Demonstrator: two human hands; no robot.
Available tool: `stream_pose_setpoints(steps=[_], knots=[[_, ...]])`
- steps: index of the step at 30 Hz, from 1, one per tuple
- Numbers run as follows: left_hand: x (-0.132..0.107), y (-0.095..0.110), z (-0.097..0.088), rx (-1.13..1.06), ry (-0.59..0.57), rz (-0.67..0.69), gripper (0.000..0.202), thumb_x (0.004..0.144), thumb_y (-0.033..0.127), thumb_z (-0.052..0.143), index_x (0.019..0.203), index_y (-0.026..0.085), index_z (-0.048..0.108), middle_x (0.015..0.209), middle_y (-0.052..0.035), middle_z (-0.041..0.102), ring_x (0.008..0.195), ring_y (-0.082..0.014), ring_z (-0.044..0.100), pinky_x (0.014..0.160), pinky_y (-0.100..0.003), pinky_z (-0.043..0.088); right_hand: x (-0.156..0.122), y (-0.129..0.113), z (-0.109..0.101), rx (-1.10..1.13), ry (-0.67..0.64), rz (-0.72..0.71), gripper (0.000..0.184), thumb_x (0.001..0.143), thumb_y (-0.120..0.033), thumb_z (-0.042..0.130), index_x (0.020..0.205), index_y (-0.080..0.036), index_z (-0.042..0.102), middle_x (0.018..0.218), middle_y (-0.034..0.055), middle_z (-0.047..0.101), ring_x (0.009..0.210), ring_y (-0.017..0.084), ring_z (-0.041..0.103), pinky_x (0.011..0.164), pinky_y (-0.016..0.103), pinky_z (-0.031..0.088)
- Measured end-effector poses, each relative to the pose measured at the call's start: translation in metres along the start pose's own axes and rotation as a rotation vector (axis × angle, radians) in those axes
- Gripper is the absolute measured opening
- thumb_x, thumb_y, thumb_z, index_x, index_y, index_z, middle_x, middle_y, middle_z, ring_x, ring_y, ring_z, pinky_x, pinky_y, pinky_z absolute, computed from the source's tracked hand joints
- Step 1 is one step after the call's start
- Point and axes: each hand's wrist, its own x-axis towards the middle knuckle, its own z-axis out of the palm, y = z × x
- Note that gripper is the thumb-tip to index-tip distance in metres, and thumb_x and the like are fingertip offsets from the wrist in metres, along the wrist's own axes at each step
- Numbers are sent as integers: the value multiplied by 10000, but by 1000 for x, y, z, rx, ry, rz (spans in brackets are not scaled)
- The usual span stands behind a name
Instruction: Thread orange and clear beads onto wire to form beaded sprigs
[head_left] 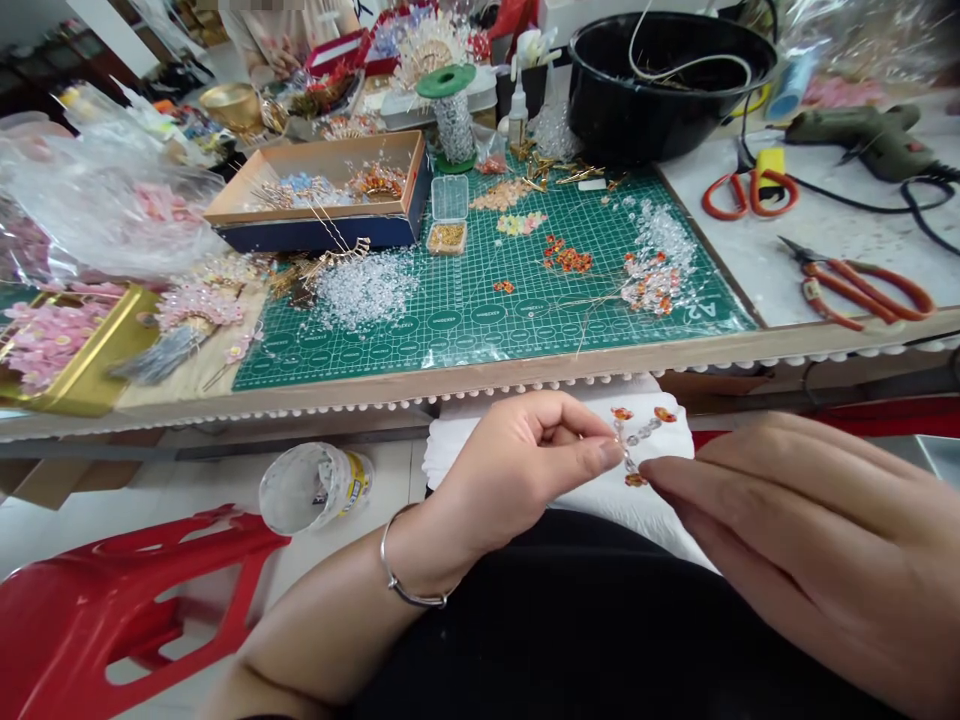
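While the left hand [517, 465] pinches the clear beads of a sprig [631, 440] between thumb and forefinger, the right hand [802, 510] holds its fingers close together, their tips at the sprig's lowest orange flower; whether they grip it I cannot tell. The sprig is over a white cloth [456, 440], on the wearer's side of the table edge [450, 382], which is trimmed with white bobbles. Its two upper flowers stick out free of the fingers. Along the near edge of the green mat [480, 340] runs a bare strip, and open mat lies between the clear beads [367, 290] on the left and the orange flowers [570, 258]. Wires [581, 303] reach toward the mat's near edge. Right of the mat, pliers [862, 285] lie near the table edge, with bare tabletop to their left. Below, a tub [300, 490] stands beside a red stool [90, 600], well apart from both hands.
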Motion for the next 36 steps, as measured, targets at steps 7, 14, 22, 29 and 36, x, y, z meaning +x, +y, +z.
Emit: stream_pose_setpoints(steps=[7,14,22,29,36], knots=[[0,5,0,140,-112,-136,299,735,391,853,758,181,642,531,76,378,514,-81,267,506,-276,163,12,19,1,-26,-48,-91,169,960,-102,534,1050,-225,607,1027,98,765,806,250,709,700,389,527],[4,-3,-4,-40,-106,-75,302,711,374,880,816,158,698,726,5,620,667,-106,502,650,-253,367,8,20,5,-12,-29,91,102,983,-197,516,957,-247,601,865,38,775,658,174,696,603,310,488],[3,1,-7,155,-140,-108,317,712,349,878,900,188,681,642,88,319,570,-81,271,524,-251,217,5,20,1,-8,-43,108,94,969,-186,544,993,-242,615,797,29,745,624,182,686,591,330,486],[3,7,-1,422,-83,-127,248,773,416,790,808,187,700,568,84,368,516,-88,313,484,-258,220,3,24,2,0,-43,-47,264,921,-108,521,1014,-272,706,885,45,757,727,241,708,589,350,512],[4,3,4,661,-198,38,151,847,336,687,795,202,734,838,-28,737,771,-186,632,677,-286,435,26,32,9,338,-252,114,229,970,-248,537,799,-249,689,722,7,676,654,178,610,605,304,445]])
